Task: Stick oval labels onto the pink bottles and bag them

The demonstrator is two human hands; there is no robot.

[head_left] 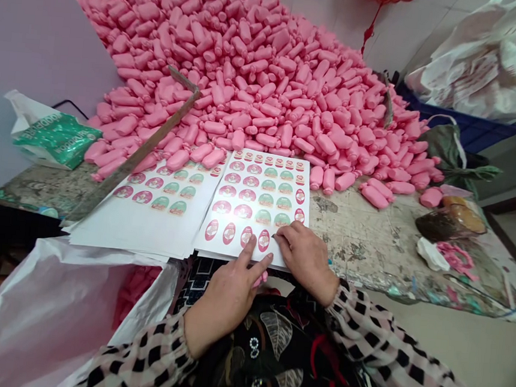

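A sheet of stickers (259, 184) lies on the table's front edge, printed with rows of pink and green labels and pink ovals along the bottom. Two fingers of my left hand (229, 290) rest on its lower edge. A small pink bottle (260, 279) pokes out from under that hand, mostly hidden in the palm. My right hand (306, 258) is at the sheet's lower right corner, fingertips pinched together beside the last oval sticker (263, 240). A tiny dark tip shows at those fingertips; what it is I cannot make out.
A big heap of pink bottles (251, 66) covers the back of the table. Left of the sheet lies a stack of sticker sheets (142, 225), with a wooden strip (154, 139) behind. A white sack (3, 316) hangs open at front left. A brown container (445, 222) stands right.
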